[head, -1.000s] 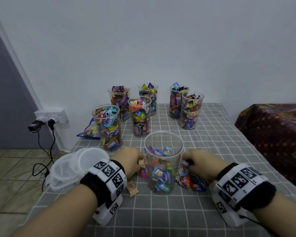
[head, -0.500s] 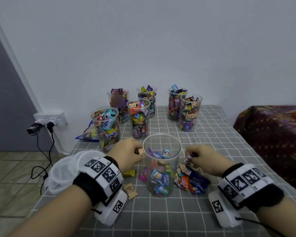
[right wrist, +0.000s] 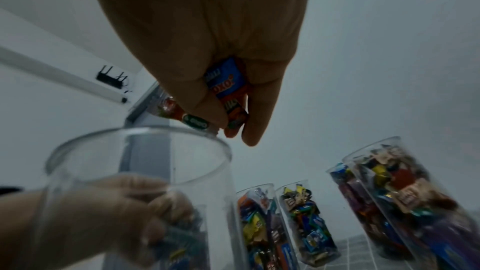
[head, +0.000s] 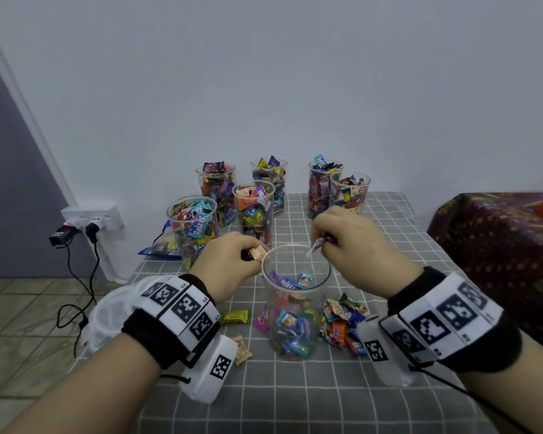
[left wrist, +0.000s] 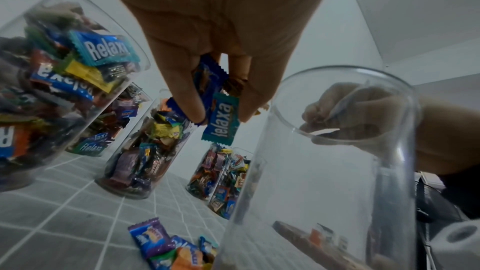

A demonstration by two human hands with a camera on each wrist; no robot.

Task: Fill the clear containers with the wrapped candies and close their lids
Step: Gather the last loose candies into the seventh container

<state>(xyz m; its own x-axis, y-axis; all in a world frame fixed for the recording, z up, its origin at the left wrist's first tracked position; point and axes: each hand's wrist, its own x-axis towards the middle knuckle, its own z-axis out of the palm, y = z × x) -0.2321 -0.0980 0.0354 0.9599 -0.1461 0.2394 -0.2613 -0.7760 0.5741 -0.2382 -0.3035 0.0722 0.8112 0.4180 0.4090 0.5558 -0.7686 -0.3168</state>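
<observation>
Filling is the step in hand; the half-full container (head: 296, 303) stands near the counter's (head: 295, 402) front edge; the left hand (head: 229, 267) and right hand (head: 355, 245) each pinch candies at its rim, seemingly several; next, release inside.

Grid-checked table (head: 389, 233) with candy-filled containers (head: 254, 211), loose candies (head: 342, 324), stacked lids (head: 107, 317).

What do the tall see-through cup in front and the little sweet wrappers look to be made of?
Front container: probably clear plastic, though glass can't be ruled out; smooth, glossy, thin-walled, and the sweets show straight through it. Teal candy wrapper pinched by the left hand: thin printed plastic or foil film, shiny, with crimped, zigzag-cut ends.
</observation>
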